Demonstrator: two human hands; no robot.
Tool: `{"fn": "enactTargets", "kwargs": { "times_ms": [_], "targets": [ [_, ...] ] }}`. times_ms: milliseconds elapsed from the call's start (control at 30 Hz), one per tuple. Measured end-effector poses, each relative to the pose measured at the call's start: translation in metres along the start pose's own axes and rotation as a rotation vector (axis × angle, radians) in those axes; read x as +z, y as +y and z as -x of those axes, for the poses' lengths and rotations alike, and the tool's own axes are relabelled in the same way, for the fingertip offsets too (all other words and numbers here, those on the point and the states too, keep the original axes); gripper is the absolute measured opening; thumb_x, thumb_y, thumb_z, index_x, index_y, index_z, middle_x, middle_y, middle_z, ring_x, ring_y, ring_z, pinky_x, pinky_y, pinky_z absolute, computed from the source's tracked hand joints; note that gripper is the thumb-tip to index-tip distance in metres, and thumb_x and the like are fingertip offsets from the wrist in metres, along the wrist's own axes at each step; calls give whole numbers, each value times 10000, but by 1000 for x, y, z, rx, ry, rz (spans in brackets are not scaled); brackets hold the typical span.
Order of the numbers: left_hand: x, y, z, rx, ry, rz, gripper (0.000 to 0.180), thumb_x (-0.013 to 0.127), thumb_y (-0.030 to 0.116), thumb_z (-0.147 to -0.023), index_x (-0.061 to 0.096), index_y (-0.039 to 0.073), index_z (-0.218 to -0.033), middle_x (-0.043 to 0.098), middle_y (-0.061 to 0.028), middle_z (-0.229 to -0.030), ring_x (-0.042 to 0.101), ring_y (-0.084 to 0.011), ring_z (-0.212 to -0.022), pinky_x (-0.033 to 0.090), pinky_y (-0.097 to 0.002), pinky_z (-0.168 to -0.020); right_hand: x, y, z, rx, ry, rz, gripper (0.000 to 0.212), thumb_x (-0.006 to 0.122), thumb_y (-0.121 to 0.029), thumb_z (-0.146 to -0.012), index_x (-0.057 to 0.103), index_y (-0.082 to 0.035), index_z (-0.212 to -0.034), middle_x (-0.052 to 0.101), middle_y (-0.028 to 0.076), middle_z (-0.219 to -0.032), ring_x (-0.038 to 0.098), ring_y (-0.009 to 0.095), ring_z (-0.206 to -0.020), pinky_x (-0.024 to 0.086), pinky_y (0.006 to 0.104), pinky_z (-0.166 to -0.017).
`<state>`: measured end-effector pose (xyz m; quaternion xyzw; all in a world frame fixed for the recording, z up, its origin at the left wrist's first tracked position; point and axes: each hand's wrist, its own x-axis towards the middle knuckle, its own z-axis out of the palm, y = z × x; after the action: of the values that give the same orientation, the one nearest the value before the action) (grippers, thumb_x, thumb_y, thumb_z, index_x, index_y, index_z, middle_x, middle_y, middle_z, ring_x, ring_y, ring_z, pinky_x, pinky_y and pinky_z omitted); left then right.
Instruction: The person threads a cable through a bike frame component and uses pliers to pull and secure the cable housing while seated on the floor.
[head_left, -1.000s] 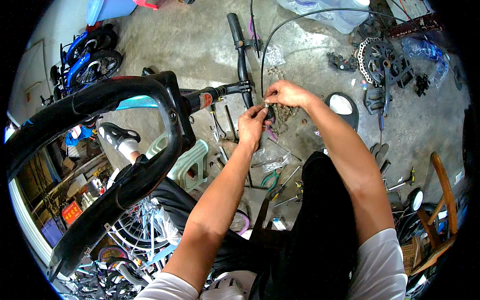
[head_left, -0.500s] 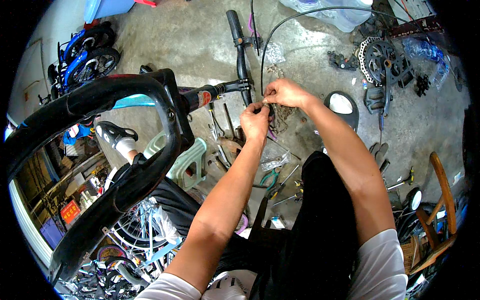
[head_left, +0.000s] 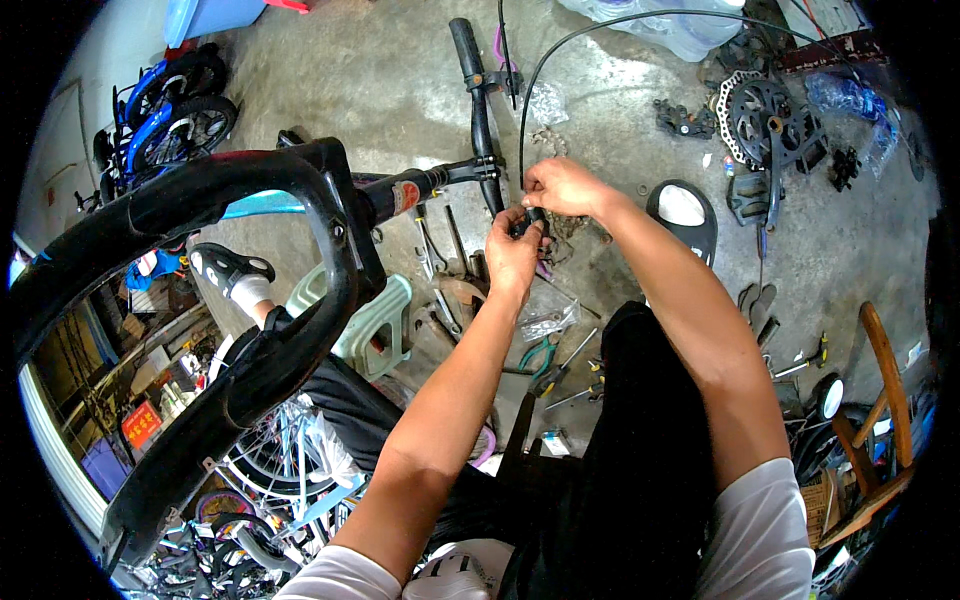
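Note:
A black bicycle handlebar (head_left: 483, 130) stretches away from me, clamped to the stem of a black frame (head_left: 290, 165). At its near end my left hand (head_left: 513, 255) is closed around a small dark fitting (head_left: 535, 214), mostly covered by the fingers. Just above it, my right hand (head_left: 563, 188) pinches with thumb and forefinger at the end of a black cable (head_left: 560, 48), which arches in from the upper right. The fingertips of both hands are close together but slightly apart. Exactly what sits between the right fingertips is too small to make out.
Wrenches (head_left: 430, 245), green-handled pliers (head_left: 540, 357) and screwdrivers lie on the floor below my hands. A pale green stool (head_left: 385, 325) stands left. A crankset (head_left: 775, 125) lies at the right, near a wooden chair (head_left: 885, 400). Small blue bikes (head_left: 175, 110) stand far left.
My right fingertips have drawn a little up and away from the left ones, with the cable end. The dark fitting in my left hand now shows more. My left hand has turned slightly.

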<state>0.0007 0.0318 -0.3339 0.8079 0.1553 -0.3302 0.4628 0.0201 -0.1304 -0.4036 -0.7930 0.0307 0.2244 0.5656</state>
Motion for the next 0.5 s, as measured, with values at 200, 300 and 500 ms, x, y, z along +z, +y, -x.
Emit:
{"fn": "enactTargets", "kwargs": {
  "times_ms": [200, 300, 500],
  "targets": [
    [-4, 1, -1, -30, -38, 24, 289, 627, 42, -977, 556, -24, -1249, 656, -105, -1085, 687, -154, -774, 546, -281, -606, -1, -1, 4, 34, 46, -88, 357, 785, -336, -833, 731, -21, -990, 731, 178, -924, 707, 330, -887, 540, 428, -797],
    [-8, -1, -2, -25, -63, 22, 273, 612, 56, -988, 553, -23, -1243, 649, -109, -1102, 689, -159, -779, 554, -282, -612, -6, -17, 6, 67, -23, 94, 354, 781, -326, -831, 731, -12, -985, 735, 179, -928, 708, 329, -888, 543, 422, -799],
    [-9, -5, -5, -14, -92, 38, 291, 557, 59, -1015, 526, -13, -1295, 642, -112, -1125, 691, -169, -789, 553, -280, -611, 3, -3, -3, 71, -14, -69, 331, 765, -298, -861, 726, 3, -994, 736, 171, -919, 700, 297, -844, 538, 420, -766]
  ]
}}
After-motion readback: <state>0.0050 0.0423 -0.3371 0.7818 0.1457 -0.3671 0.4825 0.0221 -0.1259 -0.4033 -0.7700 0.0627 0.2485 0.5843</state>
